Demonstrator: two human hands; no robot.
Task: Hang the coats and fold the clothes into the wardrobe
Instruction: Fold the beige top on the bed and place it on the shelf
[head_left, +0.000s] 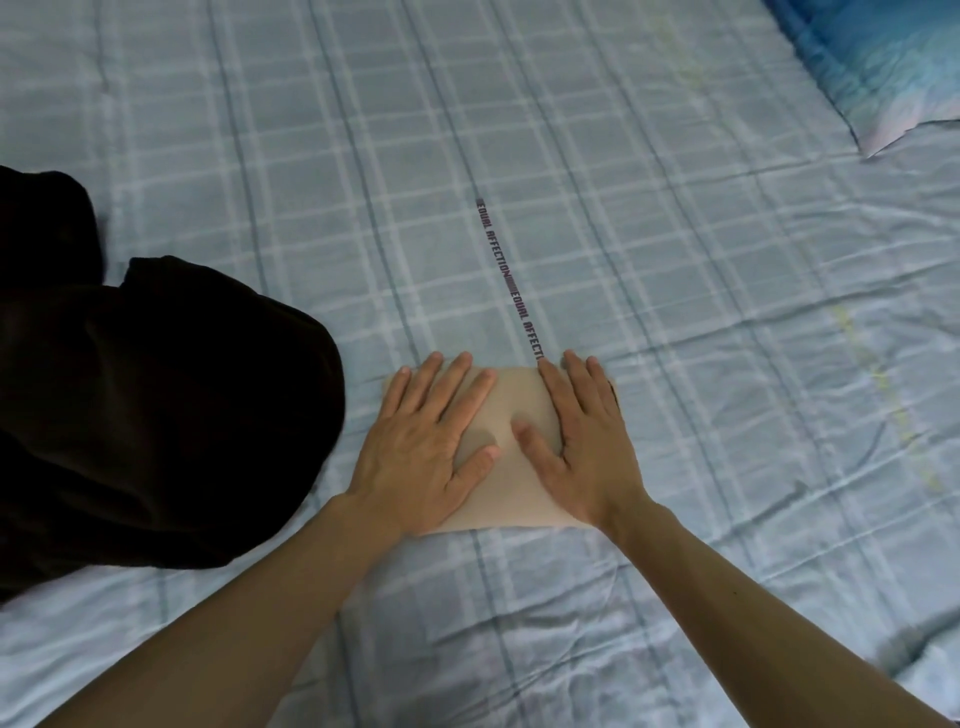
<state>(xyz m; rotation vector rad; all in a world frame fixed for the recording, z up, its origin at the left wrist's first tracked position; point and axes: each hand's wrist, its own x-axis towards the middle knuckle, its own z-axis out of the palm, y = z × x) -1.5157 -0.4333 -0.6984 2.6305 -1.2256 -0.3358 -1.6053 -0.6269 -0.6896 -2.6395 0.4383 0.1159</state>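
Both hands, left hand (427, 451) and right hand (587, 441), press beige cloth (506, 410) (folded).

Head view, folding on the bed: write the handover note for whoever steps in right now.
Left hand and right hand: both flat, pressing the folded beige garment on the checked bedsheet.
Dark clothing lies heaped, unfolded, to the left.
Done: beige piece looks folded.
Left: fold or hang the dark clothing, carry everything to the wardrobe, which is not in view.
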